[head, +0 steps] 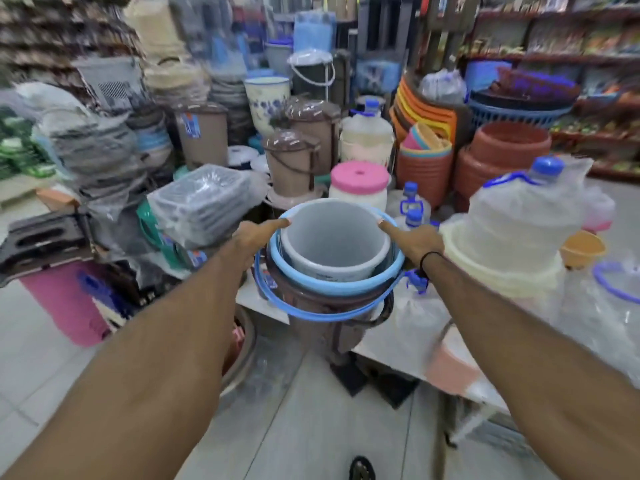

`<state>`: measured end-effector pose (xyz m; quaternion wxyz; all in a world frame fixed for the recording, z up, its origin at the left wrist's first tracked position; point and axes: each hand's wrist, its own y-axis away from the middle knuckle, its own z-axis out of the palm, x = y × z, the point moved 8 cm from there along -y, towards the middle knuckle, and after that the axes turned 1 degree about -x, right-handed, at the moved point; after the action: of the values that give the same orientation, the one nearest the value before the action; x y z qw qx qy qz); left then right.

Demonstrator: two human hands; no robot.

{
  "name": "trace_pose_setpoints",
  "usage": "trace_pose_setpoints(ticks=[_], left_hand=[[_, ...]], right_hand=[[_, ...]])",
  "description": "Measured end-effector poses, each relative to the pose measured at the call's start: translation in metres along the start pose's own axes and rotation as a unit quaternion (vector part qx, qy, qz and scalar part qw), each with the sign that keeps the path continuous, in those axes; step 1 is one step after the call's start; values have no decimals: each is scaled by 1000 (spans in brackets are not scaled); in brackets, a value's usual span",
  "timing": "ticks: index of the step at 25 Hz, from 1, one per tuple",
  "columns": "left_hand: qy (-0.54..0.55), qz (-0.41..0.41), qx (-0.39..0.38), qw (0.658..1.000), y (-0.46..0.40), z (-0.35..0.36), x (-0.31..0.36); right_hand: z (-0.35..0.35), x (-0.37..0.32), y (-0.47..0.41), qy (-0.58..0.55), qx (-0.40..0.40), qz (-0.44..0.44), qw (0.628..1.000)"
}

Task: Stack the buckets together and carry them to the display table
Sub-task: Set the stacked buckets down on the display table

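Note:
A stack of three nested buckets hangs in front of me: a grey bucket inside a light blue bucket, inside a brown bucket. The blue handle droops over the front. My left hand grips the stack's left rim, thumb pointing along the edge. My right hand grips the right rim the same way. The stack is held in the air above the corner of a low white table.
Wrapped water jugs and cream basins fill the table on the right. Brown lidded bins, a pink-lidded tub and wrapped trays crowd behind. A pink bin stands at the left. Tiled floor lies below.

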<state>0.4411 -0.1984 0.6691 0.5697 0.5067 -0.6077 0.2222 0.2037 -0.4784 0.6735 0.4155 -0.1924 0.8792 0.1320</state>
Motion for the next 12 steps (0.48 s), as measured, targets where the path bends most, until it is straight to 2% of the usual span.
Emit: trace_pose_setpoints(ticks=[3, 5, 10, 12], left_hand=[[14, 14, -33, 999, -48, 17, 52], [14, 12, -65, 998, -86, 36, 75], [3, -20, -92, 996, -180, 75, 86], [-16, -25, -80, 996, -218, 88, 77]], right_hand=[[-9, -52, -59, 9, 44, -54, 998], [-7, -69, -102, 4, 57, -44, 997], [24, -74, -186, 28, 70, -48, 996], [47, -54, -216, 23, 49, -14, 998]])
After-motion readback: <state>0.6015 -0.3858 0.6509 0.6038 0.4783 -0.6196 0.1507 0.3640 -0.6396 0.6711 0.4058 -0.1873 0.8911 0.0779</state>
